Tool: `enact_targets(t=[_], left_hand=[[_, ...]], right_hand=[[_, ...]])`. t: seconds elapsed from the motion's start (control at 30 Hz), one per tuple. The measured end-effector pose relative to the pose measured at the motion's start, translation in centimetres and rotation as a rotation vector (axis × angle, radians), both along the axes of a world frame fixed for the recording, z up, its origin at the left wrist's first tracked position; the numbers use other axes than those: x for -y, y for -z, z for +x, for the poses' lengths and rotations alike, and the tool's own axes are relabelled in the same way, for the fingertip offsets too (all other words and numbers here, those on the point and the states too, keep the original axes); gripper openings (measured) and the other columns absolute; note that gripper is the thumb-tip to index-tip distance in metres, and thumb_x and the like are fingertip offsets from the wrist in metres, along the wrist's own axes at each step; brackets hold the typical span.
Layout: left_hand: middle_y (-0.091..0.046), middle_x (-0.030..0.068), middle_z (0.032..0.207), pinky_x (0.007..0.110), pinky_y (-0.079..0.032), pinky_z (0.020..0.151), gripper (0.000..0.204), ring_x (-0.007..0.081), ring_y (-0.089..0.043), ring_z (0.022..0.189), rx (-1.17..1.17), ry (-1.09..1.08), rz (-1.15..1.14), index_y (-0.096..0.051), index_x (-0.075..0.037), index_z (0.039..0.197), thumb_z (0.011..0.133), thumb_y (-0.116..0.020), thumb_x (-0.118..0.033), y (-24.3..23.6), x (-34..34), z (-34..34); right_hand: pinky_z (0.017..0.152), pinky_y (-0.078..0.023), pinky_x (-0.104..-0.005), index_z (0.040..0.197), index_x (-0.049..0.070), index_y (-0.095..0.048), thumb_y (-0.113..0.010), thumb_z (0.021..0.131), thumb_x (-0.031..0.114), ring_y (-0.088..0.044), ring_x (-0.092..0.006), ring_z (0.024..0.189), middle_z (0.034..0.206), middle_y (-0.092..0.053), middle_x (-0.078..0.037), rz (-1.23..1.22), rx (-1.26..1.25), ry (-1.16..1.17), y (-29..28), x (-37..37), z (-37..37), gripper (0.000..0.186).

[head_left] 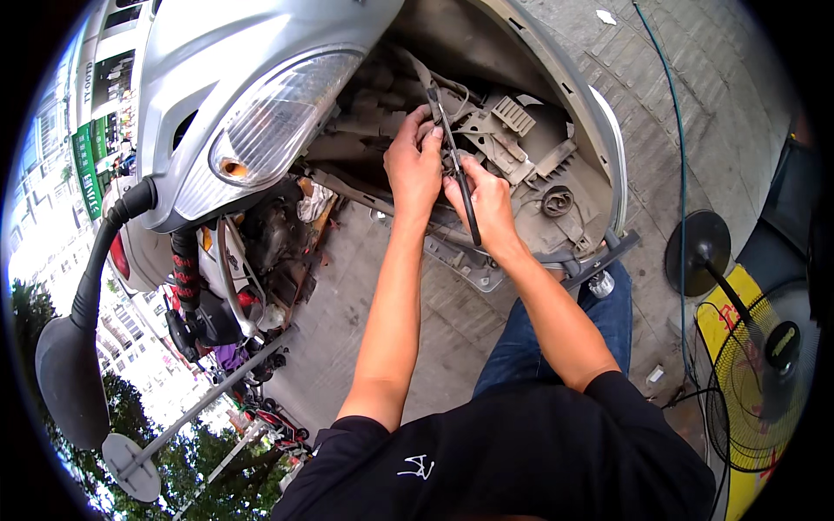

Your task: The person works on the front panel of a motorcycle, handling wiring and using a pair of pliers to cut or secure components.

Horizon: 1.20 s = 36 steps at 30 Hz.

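Observation:
A grey scooter body panel [552,78] surrounds an open, dusty cavity with plastic brackets [508,122] and a coiled part [556,201]. My left hand [415,165] is closed near the top of the cavity, fingers curled beside a long, narrow, black-handled tool [469,213]; what they pinch is too small to tell. My right hand [486,204] is closed around the middle of that tool, which lies tilted, its upper end among the dusty parts. Left of my hands is the silver front cowl with a clear lamp [278,113].
A black mirror [69,382] juts out at left, near parked scooters [252,295]. At right are a hose [673,104] on the paving, a standing fan [760,373] with a round base and a yellow board [725,304]. My jeans-clad leg [608,330] is below the panel.

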<state>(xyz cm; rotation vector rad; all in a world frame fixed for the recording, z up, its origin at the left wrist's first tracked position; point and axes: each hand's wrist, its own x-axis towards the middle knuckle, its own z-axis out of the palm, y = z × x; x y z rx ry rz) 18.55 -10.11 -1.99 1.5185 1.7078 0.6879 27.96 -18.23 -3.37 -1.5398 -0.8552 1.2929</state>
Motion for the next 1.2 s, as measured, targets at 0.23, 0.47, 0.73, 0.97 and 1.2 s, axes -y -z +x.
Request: enact_targets(t=[0.23, 0.47, 0.73, 0.97, 1.2], left_hand=[[-0.072, 0.0168, 0.098, 0.032, -0.052, 0.081, 0.036, 0.0211, -0.07, 0.09, -0.064, 0.013, -0.035, -0.059, 0.001, 0.123, 0.088, -0.06, -0.007, -0.7, -0.1, 0.5], [-0.071, 0.0173, 0.103, 0.031, -0.051, 0.085, 0.036, 0.0196, -0.069, 0.095, -0.027, 0.055, -0.026, -0.06, 0.0, 0.123, 0.088, -0.06, -0.004, -0.4, -0.3, -0.2], [-0.071, 0.017, 0.104, 0.031, -0.051, 0.085, 0.034, 0.0202, -0.069, 0.098, -0.023, 0.061, -0.041, -0.061, 0.001, 0.122, 0.089, -0.06, -0.004, -0.7, -0.3, 0.0], [-0.071, 0.0185, 0.104, 0.033, -0.052, 0.085, 0.034, 0.0242, -0.07, 0.097, -0.127, 0.068, 0.019, -0.061, -0.001, 0.123, 0.089, -0.06, -0.007, -0.4, -0.2, 0.5], [-0.071, 0.0183, 0.102, 0.035, -0.052, 0.085, 0.035, 0.0269, -0.07, 0.096, -0.176, 0.109, 0.042, -0.062, -0.002, 0.121, 0.087, -0.061, -0.013, -0.5, -0.2, 0.2]], right_hand=[[0.06, -0.051, -0.0341, 0.111, 0.001, -0.063, -0.063, 0.083, 0.01, -0.068, -0.0273, 0.064, 0.072, -0.064, -0.02, 0.161, -0.148, 0.167, 2.9, 0.2, -2.5, 0.029], [0.061, -0.051, -0.044, 0.111, 0.006, -0.062, -0.065, 0.081, 0.017, -0.066, -0.0383, 0.069, 0.07, -0.064, -0.021, 0.017, 0.017, 0.094, 1.0, -1.1, -1.3, 0.032], [0.06, -0.049, -0.0459, 0.102, 0.003, -0.062, -0.065, 0.081, 0.021, -0.065, -0.0396, 0.067, 0.065, -0.062, -0.021, -0.056, 0.02, 0.03, 0.5, -1.3, -0.1, 0.028], [0.069, -0.052, -0.0442, 0.108, 0.004, -0.064, -0.065, 0.078, 0.023, -0.068, -0.0378, 0.077, 0.079, -0.067, -0.021, -0.084, 0.07, -0.109, -0.5, -1.9, 3.0, 0.036], [0.067, -0.05, -0.0387, 0.113, -0.003, -0.063, -0.069, 0.08, 0.027, -0.065, -0.0299, 0.069, 0.077, -0.066, -0.02, -0.016, 0.154, -0.106, 1.1, -2.4, 3.1, 0.044]])
